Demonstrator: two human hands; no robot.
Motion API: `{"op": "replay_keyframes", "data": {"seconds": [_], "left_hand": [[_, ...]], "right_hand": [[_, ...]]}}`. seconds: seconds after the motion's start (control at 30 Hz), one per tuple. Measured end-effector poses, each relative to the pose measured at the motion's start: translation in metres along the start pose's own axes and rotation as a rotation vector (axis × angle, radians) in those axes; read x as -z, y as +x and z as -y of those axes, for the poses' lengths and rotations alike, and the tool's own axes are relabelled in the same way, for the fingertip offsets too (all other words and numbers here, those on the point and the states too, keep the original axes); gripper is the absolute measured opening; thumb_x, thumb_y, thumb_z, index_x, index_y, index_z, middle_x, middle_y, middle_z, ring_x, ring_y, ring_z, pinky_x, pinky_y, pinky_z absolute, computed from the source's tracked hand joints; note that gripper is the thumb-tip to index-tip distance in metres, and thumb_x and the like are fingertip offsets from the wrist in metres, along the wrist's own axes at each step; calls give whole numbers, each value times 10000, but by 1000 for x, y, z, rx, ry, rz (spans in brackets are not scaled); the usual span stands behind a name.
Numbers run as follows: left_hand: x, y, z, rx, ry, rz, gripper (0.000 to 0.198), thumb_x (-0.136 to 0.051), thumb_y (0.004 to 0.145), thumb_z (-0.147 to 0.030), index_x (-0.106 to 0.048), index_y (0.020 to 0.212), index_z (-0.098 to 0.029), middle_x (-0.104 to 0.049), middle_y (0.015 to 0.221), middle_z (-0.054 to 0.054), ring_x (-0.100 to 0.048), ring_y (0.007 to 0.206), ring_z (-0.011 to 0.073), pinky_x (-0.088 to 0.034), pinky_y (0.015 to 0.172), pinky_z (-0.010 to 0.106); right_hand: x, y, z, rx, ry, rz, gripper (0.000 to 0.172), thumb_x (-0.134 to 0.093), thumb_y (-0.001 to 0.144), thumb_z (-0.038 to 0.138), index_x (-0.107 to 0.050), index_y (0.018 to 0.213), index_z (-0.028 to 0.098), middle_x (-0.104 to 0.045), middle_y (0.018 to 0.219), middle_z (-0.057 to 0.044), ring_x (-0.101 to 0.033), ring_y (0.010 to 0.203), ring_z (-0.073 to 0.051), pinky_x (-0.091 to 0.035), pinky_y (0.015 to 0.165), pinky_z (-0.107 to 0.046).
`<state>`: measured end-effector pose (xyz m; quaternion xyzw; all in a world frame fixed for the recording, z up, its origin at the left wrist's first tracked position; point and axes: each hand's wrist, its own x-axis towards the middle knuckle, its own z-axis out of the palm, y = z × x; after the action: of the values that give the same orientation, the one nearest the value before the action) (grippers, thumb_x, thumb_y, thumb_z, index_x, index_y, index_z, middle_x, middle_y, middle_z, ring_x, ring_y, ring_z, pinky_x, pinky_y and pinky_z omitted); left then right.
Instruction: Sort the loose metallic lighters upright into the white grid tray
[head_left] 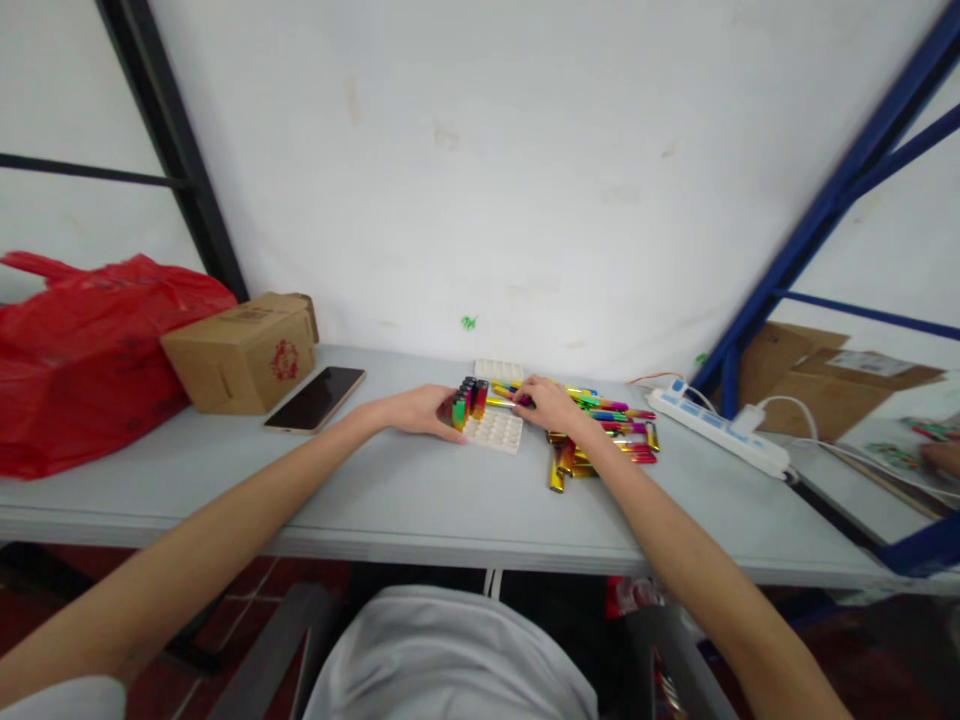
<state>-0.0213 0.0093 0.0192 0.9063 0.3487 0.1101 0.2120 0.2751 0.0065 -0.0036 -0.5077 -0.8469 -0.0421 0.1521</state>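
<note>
My left hand (424,410) curves round the left side of a cluster of upright lighters (460,412), shiny green, red and gold with dark tops. They stand in the left part of a white tray with rows of round pockets (499,431). Its thumb reaches along the front, and the other fingertips are partly hidden behind the lighters. In my right hand (551,403), pinched between the fingers, a gold lighter (501,403) lies level over the tray, its dark end towards the hand. A loose pile of shiny coloured lighters (611,425) spreads under and right of that hand.
Behind, a second white tray (499,369) rests near the wall. At left are a phone (315,398), a cardboard box (247,352) and a red plastic bag (97,360). A white power strip (720,430) lies right. Another person's hand (941,460) shows at the far right edge.
</note>
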Motion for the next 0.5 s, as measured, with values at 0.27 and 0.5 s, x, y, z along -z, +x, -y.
{"op": "replay_keyframes", "data": {"seconds": [0.27,0.5], "left_hand": [[0,0,0,-4,-39,21,660,-769,710,-643,-653,1149,-163,-731,1063,65,-662,914,249,-486,773,295],[0,1,2,-7,-33,18,682,-773,711,-650,-648,1165,-156,-734,1078,74,-667,913,249,-499,767,301]], "right_hand": [[-4,4,-1,-91,312,-216,151,-672,885,283,-739,919,152,-721,1014,-110,-653,986,-230,-483,940,-363],[1,8,2,-296,1105,-401,386,-748,793,534,-672,940,185,-762,994,-56,-686,950,-190,-528,911,-339]]}}
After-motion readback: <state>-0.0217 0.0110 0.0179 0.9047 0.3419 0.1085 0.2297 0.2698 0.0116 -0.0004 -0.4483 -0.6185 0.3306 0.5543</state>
